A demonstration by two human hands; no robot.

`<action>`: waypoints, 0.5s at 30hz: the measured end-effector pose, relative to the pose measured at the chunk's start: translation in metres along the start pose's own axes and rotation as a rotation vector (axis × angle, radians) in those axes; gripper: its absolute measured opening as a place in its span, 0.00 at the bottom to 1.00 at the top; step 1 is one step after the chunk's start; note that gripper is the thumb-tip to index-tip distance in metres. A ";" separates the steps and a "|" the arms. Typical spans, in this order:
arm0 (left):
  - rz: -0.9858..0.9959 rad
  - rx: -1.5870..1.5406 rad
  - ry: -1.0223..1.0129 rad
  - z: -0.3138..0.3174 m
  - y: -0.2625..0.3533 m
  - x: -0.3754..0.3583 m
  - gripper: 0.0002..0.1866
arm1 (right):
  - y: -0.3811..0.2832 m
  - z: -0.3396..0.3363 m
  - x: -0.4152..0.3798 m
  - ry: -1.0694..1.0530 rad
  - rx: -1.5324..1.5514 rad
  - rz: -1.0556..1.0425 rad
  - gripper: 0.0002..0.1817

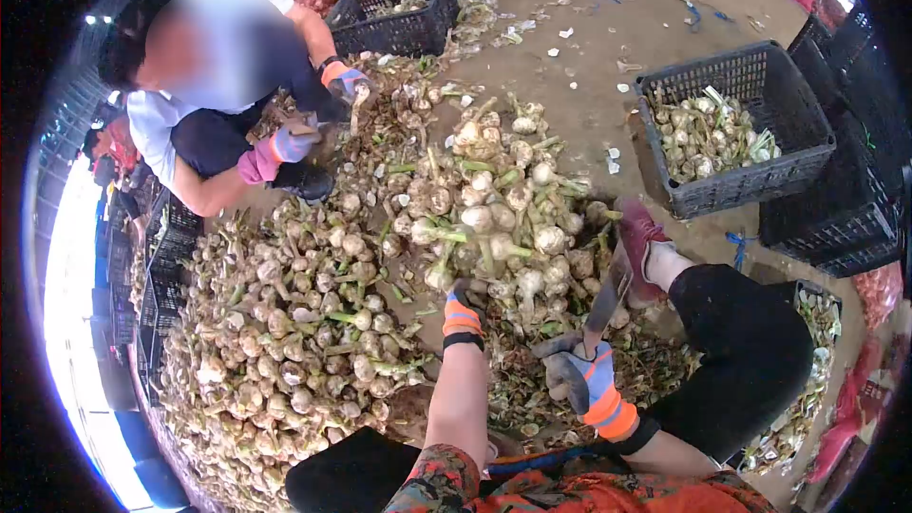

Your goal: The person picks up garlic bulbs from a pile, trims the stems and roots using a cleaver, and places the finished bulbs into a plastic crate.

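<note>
Wearing an orange and blue glove with dark fingers, my left hand (465, 310) reaches to the near edge of a heap of garlic bulbs (508, 218) with cut green stems. Its fingers are partly hidden against the heap, and I cannot tell whether they grip a bulb. My right hand (591, 380), gloved the same way, is closed around the handle of a knife (613, 290). The broad, dull blade points up and away, between the heap and my pink shoe (641, 242). Dry leaf and root scraps (541, 375) lie beneath both hands.
A larger garlic pile (285, 332) spreads to the left. Opposite crouches a co-worker (218, 85) with gloved hands. One black crate (736, 190) holding garlic stands at right beside stacked crates (845, 199); another crate (399, 24) is behind. A scrap-filled crate (817, 323) sits by my knee.
</note>
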State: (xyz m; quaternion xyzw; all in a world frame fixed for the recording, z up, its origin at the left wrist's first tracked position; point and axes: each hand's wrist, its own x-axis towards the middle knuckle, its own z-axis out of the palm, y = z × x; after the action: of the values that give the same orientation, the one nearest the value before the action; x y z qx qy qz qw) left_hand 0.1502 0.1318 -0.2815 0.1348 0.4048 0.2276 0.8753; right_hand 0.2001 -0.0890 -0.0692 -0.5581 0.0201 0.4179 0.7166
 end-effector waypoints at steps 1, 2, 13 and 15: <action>0.105 0.129 0.032 -0.003 -0.002 -0.009 0.14 | -0.005 0.005 0.002 -0.021 0.033 -0.044 0.09; 0.111 0.166 0.030 -0.010 -0.002 -0.015 0.12 | -0.008 0.006 0.003 0.034 0.046 0.066 0.09; 0.495 0.423 -0.123 -0.006 0.032 -0.147 0.22 | -0.014 0.016 -0.028 -0.259 -1.417 -0.366 0.15; 0.441 0.446 -0.218 0.001 0.040 -0.176 0.25 | -0.023 0.026 -0.046 -0.348 -1.544 -0.349 0.20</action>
State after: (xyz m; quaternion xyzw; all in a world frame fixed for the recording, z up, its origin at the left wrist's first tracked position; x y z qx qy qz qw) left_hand 0.0390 0.0774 -0.1504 0.4310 0.3096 0.3019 0.7920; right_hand 0.1733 -0.0953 -0.0182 -0.8174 -0.4732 0.2769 0.1768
